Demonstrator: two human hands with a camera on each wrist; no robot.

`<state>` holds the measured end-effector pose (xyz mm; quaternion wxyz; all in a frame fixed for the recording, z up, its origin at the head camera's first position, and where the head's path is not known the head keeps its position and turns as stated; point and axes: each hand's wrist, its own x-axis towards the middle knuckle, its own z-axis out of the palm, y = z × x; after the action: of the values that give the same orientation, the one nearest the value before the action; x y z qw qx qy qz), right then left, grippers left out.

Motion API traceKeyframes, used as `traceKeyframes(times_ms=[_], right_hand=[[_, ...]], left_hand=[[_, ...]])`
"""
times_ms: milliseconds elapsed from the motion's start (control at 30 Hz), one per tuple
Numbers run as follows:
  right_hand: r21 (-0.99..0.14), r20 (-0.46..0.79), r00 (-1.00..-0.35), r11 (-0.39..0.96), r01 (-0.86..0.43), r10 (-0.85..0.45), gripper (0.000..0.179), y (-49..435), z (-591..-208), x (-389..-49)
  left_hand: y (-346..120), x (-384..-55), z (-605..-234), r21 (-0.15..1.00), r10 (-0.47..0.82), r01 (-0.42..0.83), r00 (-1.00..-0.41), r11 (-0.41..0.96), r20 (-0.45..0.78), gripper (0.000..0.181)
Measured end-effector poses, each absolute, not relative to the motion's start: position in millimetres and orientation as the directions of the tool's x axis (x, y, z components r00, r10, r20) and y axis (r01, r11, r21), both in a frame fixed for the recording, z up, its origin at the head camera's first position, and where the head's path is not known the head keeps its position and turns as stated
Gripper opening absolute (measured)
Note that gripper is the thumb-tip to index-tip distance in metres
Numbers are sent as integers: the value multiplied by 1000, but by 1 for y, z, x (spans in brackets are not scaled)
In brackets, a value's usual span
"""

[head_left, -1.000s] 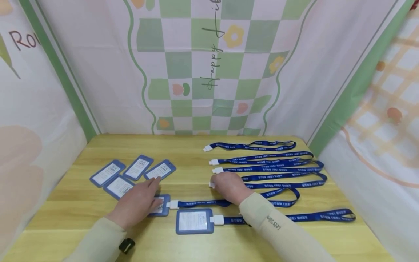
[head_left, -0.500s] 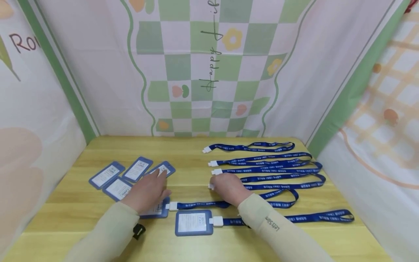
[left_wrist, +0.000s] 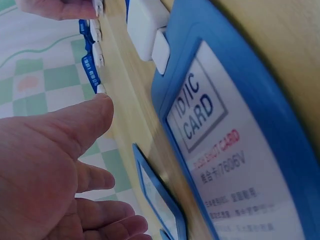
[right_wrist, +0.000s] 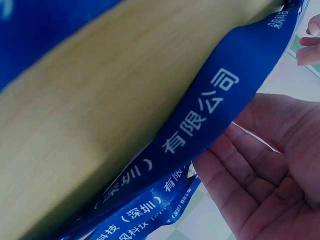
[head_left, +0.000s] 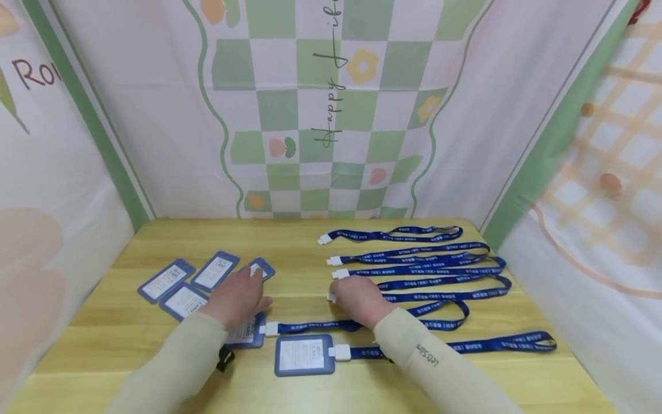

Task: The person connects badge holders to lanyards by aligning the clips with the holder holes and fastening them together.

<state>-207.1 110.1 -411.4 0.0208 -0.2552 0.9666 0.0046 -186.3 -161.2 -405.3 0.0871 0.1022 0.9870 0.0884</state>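
My left hand (head_left: 238, 299) reaches over the blue-framed card holders, fingers at the rightmost back holder (head_left: 266, 268). In the left wrist view its thumb stands apart and the fingers bend loosely. Beneath that wrist lies a card holder (left_wrist: 220, 135) clipped to a lanyard; the hand partly hides it. My right hand (head_left: 359, 296) pinches the white clip end of a dark blue lanyard (head_left: 445, 297) on the table. In the right wrist view, a printed blue strap (right_wrist: 200, 120) passes in front of its curled fingers and hides the tips.
Several loose card holders (head_left: 166, 280) lie at the left. More blue lanyards (head_left: 429, 234) with white clips are laid out in rows at the right. Near the front, another card holder (head_left: 305, 355) is joined to a lanyard (head_left: 496, 344). Patterned cloth (head_left: 320, 115) hangs behind the table.
My left hand has moved away from me and slightly right, from the clipped card holder onto the rightmost loose one. The right hand stays at the same lanyard clip.
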Motion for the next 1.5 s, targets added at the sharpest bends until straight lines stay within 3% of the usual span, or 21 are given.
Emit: traceKeyframes(times_ms=[1500], right_hand=[[11, -42, -877, 878, -479, -478, 11, 109, -412, -207]], left_hand=[[-161, -187, -418, 183, 225, 191, -955, 965, -192, 63]])
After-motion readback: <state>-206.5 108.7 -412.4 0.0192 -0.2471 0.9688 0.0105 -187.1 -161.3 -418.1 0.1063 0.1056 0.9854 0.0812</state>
